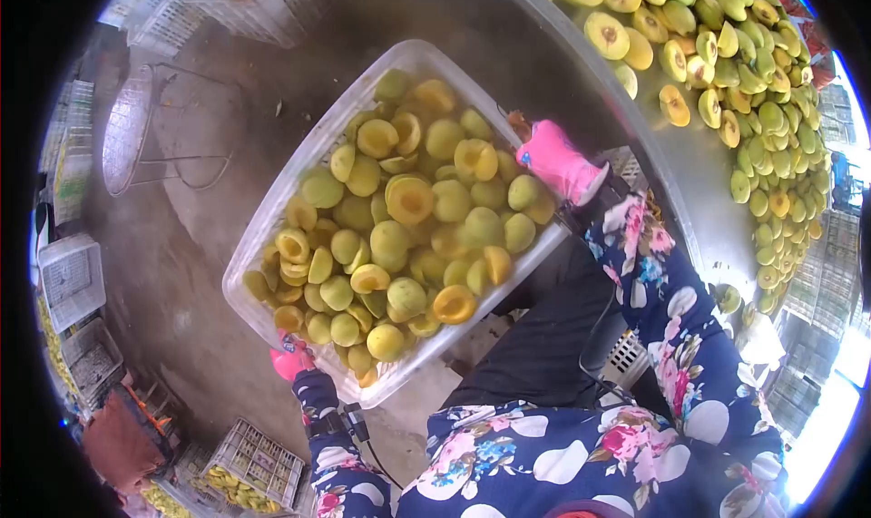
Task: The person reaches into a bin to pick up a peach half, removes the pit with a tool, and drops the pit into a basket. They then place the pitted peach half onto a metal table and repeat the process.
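A pale translucent crate (250,211) full of halved yellow-green fruit (409,200) is held slightly tilted above the floor, in front of my body. My left hand (292,358), in a pink glove, grips the crate at its lower left end; most of its fingers are hidden. On the upper right end, my right hand (562,161), also in a pink glove, is closed round the rim, with its fingertips partly out of sight. Some halves show hollow centres, others lie skin side up.
A curved metal table (676,169) at the right bears a large heap of halved fruit (767,119). A round stool (130,130) stands on the floor at upper left. White crates (71,280) line the left edge; another crate (256,464) holds fruit at lower left.
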A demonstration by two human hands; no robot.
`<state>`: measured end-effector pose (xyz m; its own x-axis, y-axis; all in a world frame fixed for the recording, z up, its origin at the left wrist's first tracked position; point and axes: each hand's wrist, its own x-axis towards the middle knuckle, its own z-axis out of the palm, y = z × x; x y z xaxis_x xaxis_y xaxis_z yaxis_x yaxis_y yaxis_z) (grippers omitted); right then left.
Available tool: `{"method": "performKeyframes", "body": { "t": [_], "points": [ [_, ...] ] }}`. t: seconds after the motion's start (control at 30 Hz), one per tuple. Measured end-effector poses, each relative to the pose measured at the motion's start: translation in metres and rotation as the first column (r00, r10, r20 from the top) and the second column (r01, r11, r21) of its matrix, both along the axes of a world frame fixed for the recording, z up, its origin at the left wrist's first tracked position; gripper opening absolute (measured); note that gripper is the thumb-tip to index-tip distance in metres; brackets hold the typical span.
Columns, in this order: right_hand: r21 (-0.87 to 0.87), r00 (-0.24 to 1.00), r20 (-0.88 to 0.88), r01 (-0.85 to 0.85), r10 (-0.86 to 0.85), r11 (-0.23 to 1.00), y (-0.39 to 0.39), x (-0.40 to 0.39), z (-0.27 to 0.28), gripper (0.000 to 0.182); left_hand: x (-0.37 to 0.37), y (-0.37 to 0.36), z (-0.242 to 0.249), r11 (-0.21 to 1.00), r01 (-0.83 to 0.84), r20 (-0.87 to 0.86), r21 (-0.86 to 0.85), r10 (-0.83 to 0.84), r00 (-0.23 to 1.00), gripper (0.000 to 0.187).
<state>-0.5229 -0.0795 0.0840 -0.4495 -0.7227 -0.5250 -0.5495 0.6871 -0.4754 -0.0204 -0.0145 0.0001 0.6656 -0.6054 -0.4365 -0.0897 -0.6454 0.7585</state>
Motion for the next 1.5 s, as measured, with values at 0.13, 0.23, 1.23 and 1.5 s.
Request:
{"method": "performKeyframes", "body": {
  "t": [0.13,0.23,1.23,1.5],
  "points": [
    [-0.005,1.0,0.0,-0.003,0.003,1.0,-0.008,0.002,0.0,0.032,-0.003,-0.007,-0.004,0.999,-0.036,0.051,-0.004,0.036,0.998,0.033],
    [-0.016,1.0,-0.005,0.017,-0.017,1.0,-0.008,0.005,0.005,0.033,-0.009,-0.011,0.002,0.987,-0.161,-0.016,0.021,0.161,0.987,0.038],
    [-0.169,0.565,0.665,0.75,-0.488,0.639,0.421,0.034,0.144,0.036,-0.211,0.034,0.009,0.511,0.821,0.015,-0.254,-0.847,0.532,0.043],
    [-0.104,0.528,0.674,0.76,-0.516,0.641,0.455,0.043,0.115,0.038,-0.079,0.055,0.093,0.323,0.888,0.747,0.327,-0.664,-0.034,0.038]
  ]
}}
